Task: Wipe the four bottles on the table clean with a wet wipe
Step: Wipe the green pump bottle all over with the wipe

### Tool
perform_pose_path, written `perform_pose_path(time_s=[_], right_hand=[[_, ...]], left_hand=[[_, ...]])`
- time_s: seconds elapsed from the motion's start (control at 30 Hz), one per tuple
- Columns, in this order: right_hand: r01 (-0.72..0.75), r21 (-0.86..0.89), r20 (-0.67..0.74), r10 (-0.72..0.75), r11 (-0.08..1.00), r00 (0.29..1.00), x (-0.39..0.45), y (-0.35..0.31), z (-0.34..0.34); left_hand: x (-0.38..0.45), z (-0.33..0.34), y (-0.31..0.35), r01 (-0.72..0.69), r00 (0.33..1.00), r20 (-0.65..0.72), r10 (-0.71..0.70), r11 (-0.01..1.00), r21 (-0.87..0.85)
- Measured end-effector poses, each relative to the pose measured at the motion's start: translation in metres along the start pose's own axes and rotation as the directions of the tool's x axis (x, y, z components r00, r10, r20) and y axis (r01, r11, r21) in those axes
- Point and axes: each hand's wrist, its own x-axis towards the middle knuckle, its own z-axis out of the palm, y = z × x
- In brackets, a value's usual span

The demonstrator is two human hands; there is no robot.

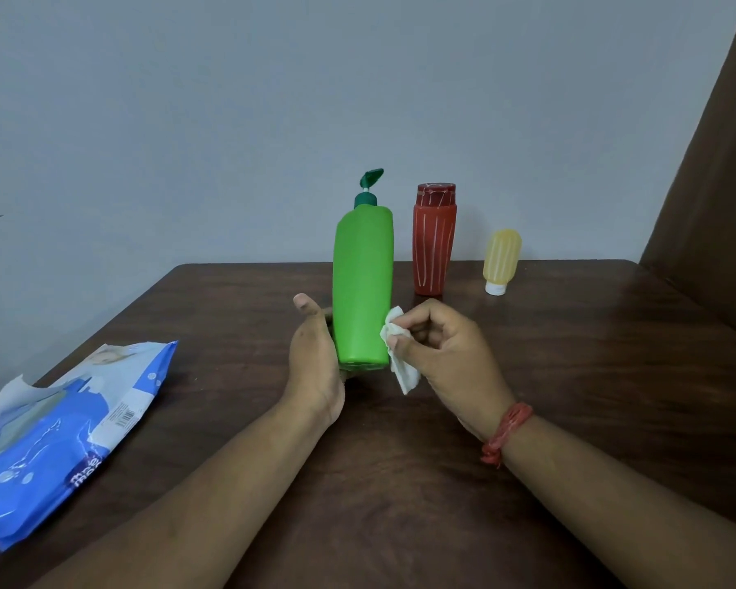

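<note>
Wiping the tall green plastic pump bottle [363,286]

Left hand [315,359] grips its base; right hand [442,350] pinches the crumpled white wet wipe [398,354], seemingly touching its side; next, rub upward

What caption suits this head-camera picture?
Left hand steadies green pump bottle while right hand wipes it with a wet wipe.

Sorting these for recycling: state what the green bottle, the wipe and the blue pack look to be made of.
Green bottle: opaque plastic, it seems, smooth with a soft sheen.
Wet wipe: thin white nonwoven cloth or paper, crumpled and limp.
Blue pack: glossy plastic film, by its wrinkles and glare.
</note>
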Motion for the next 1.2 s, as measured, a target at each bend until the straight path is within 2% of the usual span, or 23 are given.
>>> perform_pose_path(time_s=[0.1,0.17,0.23,0.33,0.5,0.7,0.97,1.03,1.2], right_hand=[[0.062,-0.094,0.015,-0.061,0.994,0.998,0.0,0.005,0.003],[0.115,-0.158,0.001,-0.117,0.981,0.993,0.0,0.007,0.004],[0.154,-0.187,-0.024,-0.161,0.97,0.987,0.001,0.006,0.004],[0.215,-0.241,-0.054,-0.234,0.946,0.971,0.001,0.002,0.001],[0.376,-0.385,-0.008,-0.41,0.843,0.912,-0.005,-0.01,0.004],[0.549,-0.572,0.148,-0.582,0.609,0.8,-0.008,-0.018,0.005],[0.732,-0.617,0.463,-0.619,0.289,0.635,-0.005,-0.015,0.001],[0.75,-0.599,0.496,-0.605,0.281,0.623,-0.004,-0.013,-0.003],[0.685,-0.6,0.39,-0.596,0.413,0.702,-0.001,-0.009,-0.014]], left_hand=[[0.004,-0.004,-0.002,-0.145,0.979,-0.138,0.153,0.987,0.069],[0.0,-0.005,-0.002,-0.187,0.97,-0.136,0.201,0.976,0.109],[-0.008,0.0,-0.001,-0.18,0.98,-0.064,0.189,0.975,0.133],[-0.021,0.005,0.0,-0.101,0.988,0.127,0.087,0.988,0.115],[-0.036,0.007,0.005,-0.081,0.935,0.351,0.052,0.994,0.069],[-0.036,0.001,0.001,-0.048,0.916,0.401,0.031,0.998,0.034],[-0.029,0.0,-0.003,0.101,0.935,0.349,-0.069,0.992,-0.073],[-0.023,-0.002,-0.002,0.139,0.938,0.334,-0.089,0.982,-0.127],[-0.018,-0.004,0.001,0.168,0.941,0.324,-0.1,0.967,-0.189]])
